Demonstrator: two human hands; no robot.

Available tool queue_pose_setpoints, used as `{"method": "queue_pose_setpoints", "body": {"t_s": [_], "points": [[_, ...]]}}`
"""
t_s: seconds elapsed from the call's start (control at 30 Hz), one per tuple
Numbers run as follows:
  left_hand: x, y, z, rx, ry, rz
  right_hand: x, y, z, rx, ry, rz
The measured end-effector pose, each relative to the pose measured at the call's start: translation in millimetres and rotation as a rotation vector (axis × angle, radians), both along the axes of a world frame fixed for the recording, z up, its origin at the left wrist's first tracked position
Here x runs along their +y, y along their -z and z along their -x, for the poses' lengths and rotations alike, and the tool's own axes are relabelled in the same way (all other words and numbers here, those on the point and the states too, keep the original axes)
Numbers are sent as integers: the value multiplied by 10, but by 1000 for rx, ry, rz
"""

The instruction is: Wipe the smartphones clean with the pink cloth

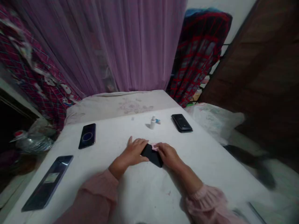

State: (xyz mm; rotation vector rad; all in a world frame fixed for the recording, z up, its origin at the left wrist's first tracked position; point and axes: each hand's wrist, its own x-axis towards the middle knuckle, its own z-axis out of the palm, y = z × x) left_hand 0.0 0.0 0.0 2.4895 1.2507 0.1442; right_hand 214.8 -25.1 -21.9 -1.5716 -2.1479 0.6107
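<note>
From the head view, a black phone (pixel 151 155) lies near the middle of the white desk (pixel 116 193), lower center of the frame. The left hand (pixel 133 152) sits narrowly around the phone's left side, steadying it. The right hand (pixel 168 155) pinches a small pink cloth (pixel 154 147) against the phone's upper edge. Farther up are a small white bottle (pixel 153 123) and two phones (pixel 87 136) (pixel 181 123); a larger phone (pixel 48 183) lies at lower left. A purple curtain (pixel 105 40) hangs above.
</note>
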Motion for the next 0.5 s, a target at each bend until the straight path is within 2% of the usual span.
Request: {"method": "queue_pose_setpoints", "body": {"t_s": [0.13,0.3,0.5], "points": [[-95,107,1,-50,-110,-94,-111,51,-125,-62,114,-42],[-313,360,21,-107,-376,-246,-145,159,-205,37,242,-126],[-450,674,372,-117,-342,-367,-24,123,-175,147,388,-133]]}}
